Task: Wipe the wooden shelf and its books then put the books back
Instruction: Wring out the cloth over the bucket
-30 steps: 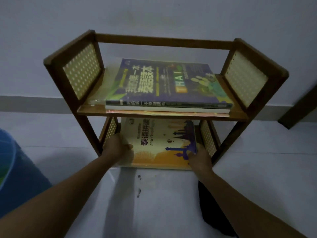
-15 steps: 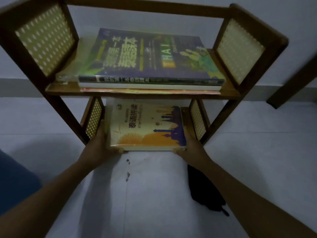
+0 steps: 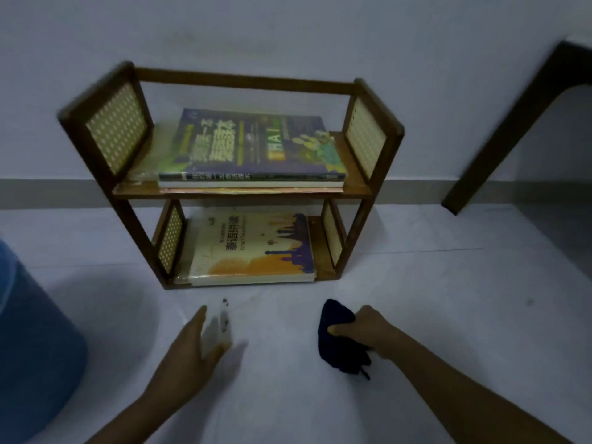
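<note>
The small two-tier wooden shelf point(image 3: 243, 194) with woven side panels stands on the white floor against the wall. A purple and green book point(image 3: 256, 145) lies flat on a stack on its upper tier. On the lower tier lies a cream and orange book point(image 3: 253, 248). My right hand point(image 3: 368, 331) grips a dark cloth point(image 3: 336, 334) on the floor in front of the shelf. My left hand point(image 3: 198, 347) hovers low over the floor with fingers spread, blurred, holding nothing.
A blue round container point(image 3: 28, 354) stands at the left edge. A dark wooden furniture leg point(image 3: 499, 136) slants down at the right. Small dark specks point(image 3: 226, 302) lie on the floor just in front of the shelf.
Both hands have let go of the cream and orange book, which now rests on the lower tier, and drawn back. My right hand has taken hold of the dark cloth.
</note>
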Tool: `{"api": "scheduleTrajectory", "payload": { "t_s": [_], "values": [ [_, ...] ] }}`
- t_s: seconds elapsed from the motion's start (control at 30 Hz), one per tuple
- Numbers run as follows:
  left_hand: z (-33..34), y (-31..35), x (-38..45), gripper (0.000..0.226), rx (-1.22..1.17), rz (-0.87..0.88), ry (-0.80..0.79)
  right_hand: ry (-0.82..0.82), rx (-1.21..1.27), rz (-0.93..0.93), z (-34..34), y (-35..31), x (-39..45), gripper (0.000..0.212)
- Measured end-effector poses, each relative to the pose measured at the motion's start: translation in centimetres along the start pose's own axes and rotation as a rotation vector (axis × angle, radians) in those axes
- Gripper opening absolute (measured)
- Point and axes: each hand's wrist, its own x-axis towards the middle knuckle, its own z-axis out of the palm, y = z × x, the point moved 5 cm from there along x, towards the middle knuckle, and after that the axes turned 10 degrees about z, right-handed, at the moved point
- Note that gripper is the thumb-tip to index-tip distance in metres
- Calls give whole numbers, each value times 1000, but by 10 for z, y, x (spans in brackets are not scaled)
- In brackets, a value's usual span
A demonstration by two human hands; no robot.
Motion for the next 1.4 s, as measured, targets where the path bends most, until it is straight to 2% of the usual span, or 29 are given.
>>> {"api": "scheduleTrajectory", "payload": {
  "t_s": [0.1,0.13,0.2,0.27,0.33,0.37,0.43,0.53,0.63,0.7,0.77,0.83,0.9,1.03,1.13,1.3,1.4],
  "values": [
    [-9,28,-3,84,-18,55,-58,-174,151,-2,-4,-9,-38,55],
    [-12,41,-2,94,-39,72,-103,-209,171,-49,-6,-15,-53,47],
    [-18,67,-1,113,-150,92,-189,-291,214,-171,-6,-35,-88,50],
    [-25,100,-1,99,-369,88,-287,-433,254,-273,-5,-61,-124,56],
    [-40,130,-1,68,-546,136,-346,-563,228,-379,-3,-88,-156,55],
    [-51,139,-1,49,-565,171,-344,-577,183,-428,-2,-101,-169,51],
    [-75,150,-4,27,-592,217,-290,-496,116,-492,-2,-123,-185,40],
    [-114,145,-22,26,-591,183,-135,-308,-31,-621,9,-160,-211,25],
    [-157,129,-47,24,-301,222,58,-139,-282,-818,34,-202,-247,14],
    [-186,118,-64,34,-68,267,203,-84,-391,-969,55,-227,-276,14],
    [-215,107,-87,34,-130,227,342,-68,-460,-1111,78,-249,-303,15],
    [-235,99,-106,33,-304,169,419,-52,-522,-1192,98,-266,-322,23],
    [-251,89,-126,31,-330,143,478,-39,-569,-1254,120,-277,-339,28],
    [-273,66,-160,22,-149,44,584,30,-674,-1291,156,-283,-361,24],
    [-280,54,-181,21,-44,23,626,-13,-804,-1276,181,-282,-369,16],
    [-282,31,-200,17,-301,-101,654,-107,-918,-1153,211,-292,-363,25],
    [-282,21,-204,16,-407,-189,617,-132,-981,-1147,223,-304,-363,24]
  ]
}}
